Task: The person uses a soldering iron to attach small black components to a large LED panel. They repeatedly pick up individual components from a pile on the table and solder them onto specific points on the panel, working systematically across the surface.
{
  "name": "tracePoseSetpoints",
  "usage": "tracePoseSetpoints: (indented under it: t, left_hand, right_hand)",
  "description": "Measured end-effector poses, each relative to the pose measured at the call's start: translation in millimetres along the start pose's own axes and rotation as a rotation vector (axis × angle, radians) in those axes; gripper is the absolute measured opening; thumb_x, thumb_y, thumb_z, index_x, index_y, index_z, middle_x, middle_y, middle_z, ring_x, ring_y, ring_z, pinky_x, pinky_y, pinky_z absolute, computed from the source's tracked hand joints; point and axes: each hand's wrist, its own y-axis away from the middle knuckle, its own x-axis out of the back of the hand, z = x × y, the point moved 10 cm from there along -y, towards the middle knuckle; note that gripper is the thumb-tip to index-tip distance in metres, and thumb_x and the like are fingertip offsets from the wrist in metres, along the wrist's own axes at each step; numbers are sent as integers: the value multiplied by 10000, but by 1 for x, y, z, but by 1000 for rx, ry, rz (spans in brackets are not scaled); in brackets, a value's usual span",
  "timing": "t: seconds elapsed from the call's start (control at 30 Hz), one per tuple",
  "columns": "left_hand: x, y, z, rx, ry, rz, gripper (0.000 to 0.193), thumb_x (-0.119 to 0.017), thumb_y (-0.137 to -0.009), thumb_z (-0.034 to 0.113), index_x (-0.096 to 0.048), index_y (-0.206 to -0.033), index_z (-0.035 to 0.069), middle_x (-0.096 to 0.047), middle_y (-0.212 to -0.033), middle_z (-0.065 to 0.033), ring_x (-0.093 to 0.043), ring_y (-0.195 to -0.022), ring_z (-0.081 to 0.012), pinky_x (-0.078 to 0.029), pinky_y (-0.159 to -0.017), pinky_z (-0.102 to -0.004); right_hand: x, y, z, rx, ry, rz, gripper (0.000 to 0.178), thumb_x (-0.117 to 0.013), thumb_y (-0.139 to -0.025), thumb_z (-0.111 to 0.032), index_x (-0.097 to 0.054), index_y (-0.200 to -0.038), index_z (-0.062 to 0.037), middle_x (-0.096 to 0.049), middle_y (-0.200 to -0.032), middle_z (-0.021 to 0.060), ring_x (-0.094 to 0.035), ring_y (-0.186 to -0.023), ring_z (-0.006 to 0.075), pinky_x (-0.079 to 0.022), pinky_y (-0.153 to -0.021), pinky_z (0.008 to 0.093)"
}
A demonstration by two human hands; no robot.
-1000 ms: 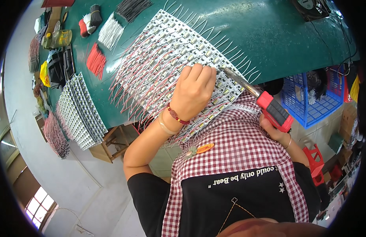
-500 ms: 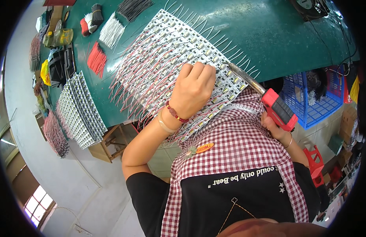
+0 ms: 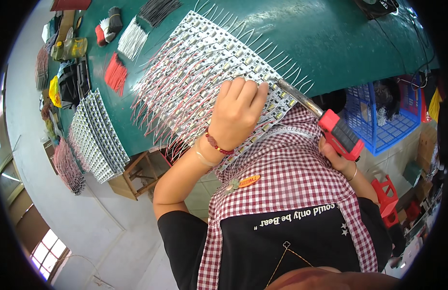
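A wide sheet of white LED circuit boards (image 3: 204, 36) lies at the table's near edge, with red and white wires fanning from its sides. Over its near right part is my left hand (image 3: 241, 108), its fingers curled and pinched together just above the boards; what they hold, if anything, is hidden. My right hand (image 3: 334, 155) is wrapped round the red and black handle of a soldering iron (image 3: 340, 135). The iron's metal barrel points up and left, and its tip is at the boards' right edge, close to my left fingertips.
On the green table (image 3: 325, 43) lie bundles of red wires (image 3: 116, 75), white wires (image 3: 132, 38) and black wires (image 3: 159, 10). More wired LED boards (image 3: 98, 137) hang over the left edge. A blue plastic crate (image 3: 379, 118) and a red stool (image 3: 386, 198) stand at the right.
The iron's tip has shifted slightly left and down along the boards' edge. My left hand has changed its pose a little, the forefinger now more apart from the others.
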Motion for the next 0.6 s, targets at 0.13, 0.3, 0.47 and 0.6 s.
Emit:
tracePoseSetpoints:
  t: [0.13,0.3,0.47,0.6]
  left_hand:
    - [-10,7,2,-3,-31,-66,304,-587,-736,35,-657,-1030,6,-470,-777,-49,-472,-724,-202,-381,-663,-335]
    - [-11,5,2,-12,-2,-57,305,-576,-735,38,-649,-1029,-8,-467,-776,-59,-470,-726,-215,-384,-663,-340]
    - [-12,4,3,-17,-16,-77,303,-579,-734,37,-648,-1025,-13,-471,-779,-62,-479,-742,-217,-387,-667,-341]
    - [-12,4,4,-22,-19,-79,285,-585,-732,36,-652,-1004,-11,-471,-776,-61,-486,-745,-214,-387,-668,-341]
  right_hand:
    - [-2,3,-1,16,43,-25,127,-660,-715,-77,-618,-818,-16,-598,-740,99,-579,-645,266,-455,-571,358]
    - [-5,8,2,38,74,-39,129,-672,-711,-81,-613,-811,-27,-584,-722,88,-574,-634,252,-447,-555,351]
    - [-5,6,-1,40,51,-22,137,-683,-713,-91,-613,-814,-31,-577,-717,86,-576,-636,249,-443,-551,345]
    - [-5,-1,-18,43,119,-18,129,-679,-719,-92,-613,-811,-29,-581,-724,91,-580,-641,256,-449,-561,346]
